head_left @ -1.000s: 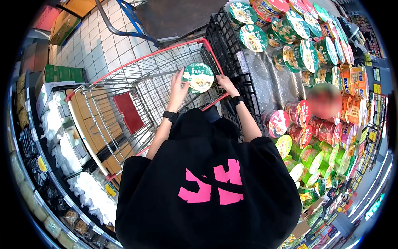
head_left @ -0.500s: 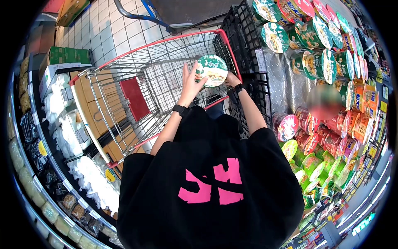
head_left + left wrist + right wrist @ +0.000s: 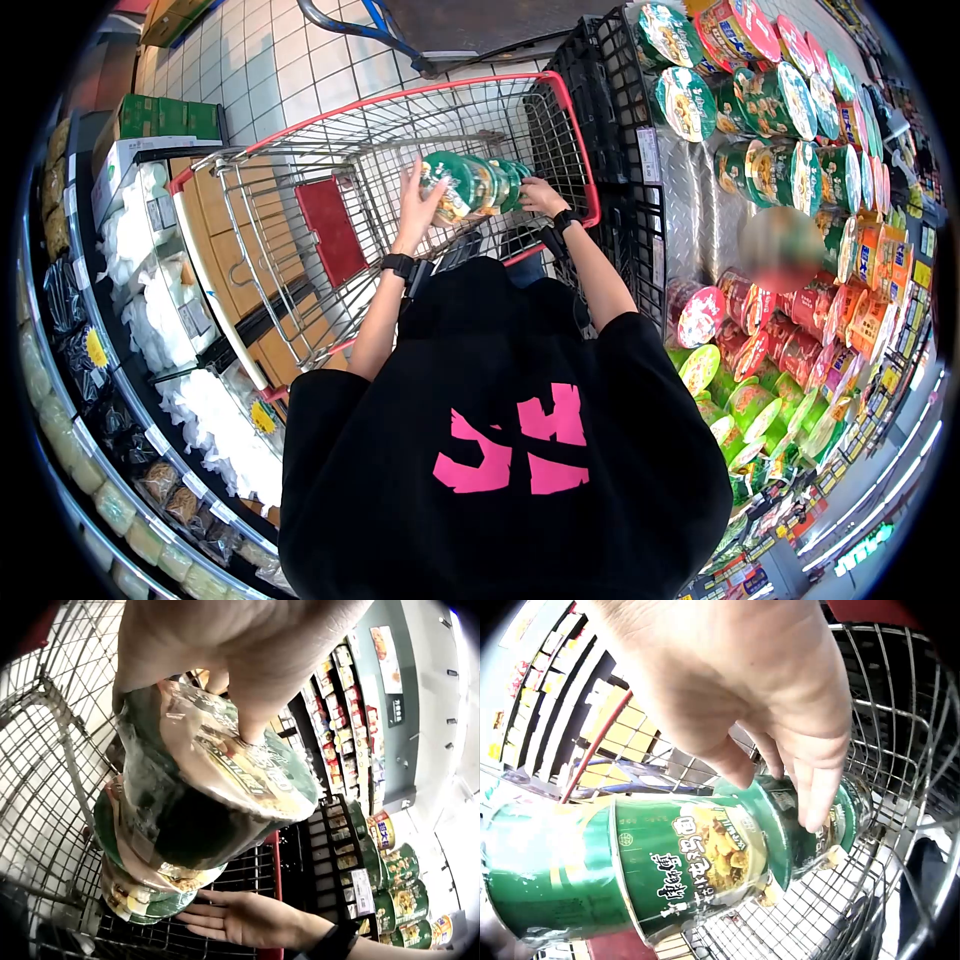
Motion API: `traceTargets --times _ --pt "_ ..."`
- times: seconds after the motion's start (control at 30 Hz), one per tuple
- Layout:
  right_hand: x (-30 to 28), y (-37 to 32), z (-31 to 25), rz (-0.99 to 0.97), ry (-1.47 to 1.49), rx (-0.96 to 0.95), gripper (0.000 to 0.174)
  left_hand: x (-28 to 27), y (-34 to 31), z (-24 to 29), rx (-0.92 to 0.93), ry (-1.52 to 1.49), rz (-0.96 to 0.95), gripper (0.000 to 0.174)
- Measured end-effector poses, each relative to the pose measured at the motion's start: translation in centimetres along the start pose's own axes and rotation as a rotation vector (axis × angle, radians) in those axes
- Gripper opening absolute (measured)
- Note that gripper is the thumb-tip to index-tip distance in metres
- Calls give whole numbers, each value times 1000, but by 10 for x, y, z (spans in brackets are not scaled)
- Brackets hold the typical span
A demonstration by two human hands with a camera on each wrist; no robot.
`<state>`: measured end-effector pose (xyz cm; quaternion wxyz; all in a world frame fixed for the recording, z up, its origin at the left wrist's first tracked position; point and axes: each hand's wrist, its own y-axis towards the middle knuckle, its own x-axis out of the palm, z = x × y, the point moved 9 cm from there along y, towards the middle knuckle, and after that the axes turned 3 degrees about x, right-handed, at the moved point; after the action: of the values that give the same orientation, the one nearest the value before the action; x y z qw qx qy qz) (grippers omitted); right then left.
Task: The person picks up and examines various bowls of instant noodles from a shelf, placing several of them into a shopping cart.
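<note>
- Green noodle-cup pack (image 3: 462,190): several cups end to end in shiny, wrinkled clear film; lying tilted, nearer lid half toward head camera. Lid green and pale with food picture.
- Location: held at the red-rimmed shopping cart (image 3: 573,130), over its wire basket; can't tell if the pack touches wire.
- Left hand (image 3: 414,212): grips the lid end, fingers spread around it, thumb bent onto lid.
- Right hand (image 3: 543,198): at the other end, fingers extended, loose, fingertips against the far cup, no wrap-round hold.
- Right wrist view only: side label up close, bold Chinese lettering plus food photo.
- Left wrist view only: right palm facing up beside the lower cup; wall shelves behind.
- Blocking: left hand covers part of lid in left wrist view; right hand hides part of far cup in right wrist view.
- Around: black lattice crates (image 3: 647,110) just right of cart; cup display (image 3: 785,100) beyond, green, red, orange, lime; blurred patch (image 3: 782,248) hides some. Brown cartons (image 3: 215,230) left of cart, flatbed trolley (image 3: 480,25) ahead.
</note>
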<state>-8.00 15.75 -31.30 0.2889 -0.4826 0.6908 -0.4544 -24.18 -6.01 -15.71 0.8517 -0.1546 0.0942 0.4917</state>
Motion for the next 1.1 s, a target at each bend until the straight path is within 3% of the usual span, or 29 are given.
traceTargets --times 0.2,0.33,0.5,0.6,0.67,0.73,0.8,0.9,0.97,1.03,1.07,1.1 --pt "9 6 5 70 -97 -2 52 -50 6 -87 -109 -163 55 57" --pt "7 27 17 99 -170 1 48 -69 -3 -137 -344 -442 132 54" --pt "-1 65 47 65 -125 -41 35 -78 -11 -198 -588 -610 73 57" --pt "10 31 29 171 -160 -8 34 -85 0 -214 -584 -571 114 60" --pt "5 53 52 158 -149 -11 38 -87 15 -234 -518 -717 135 62" --pt "5 55 64 140 -168 -2 39 -97 29 -255 -557 -582 170 62" --pt "5 69 73 90 -165 45 41 -97 48 -259 -502 -629 132 60" --pt "13 42 55 172 -166 74 40 -89 70 -280 -529 -654 124 60" --pt "15 41 56 166 -164 83 41 -87 79 -292 -466 -565 199 51" --pt "16 47 62 162 -165 90 44 -84 92 -248 -301 -613 216 47" --pt "18 47 63 163 -165 92 44 -73 94 -224 -318 -764 159 46" --pt "20 46 65 164 -164 94 45 -67 95 -213 -284 -692 114 46"
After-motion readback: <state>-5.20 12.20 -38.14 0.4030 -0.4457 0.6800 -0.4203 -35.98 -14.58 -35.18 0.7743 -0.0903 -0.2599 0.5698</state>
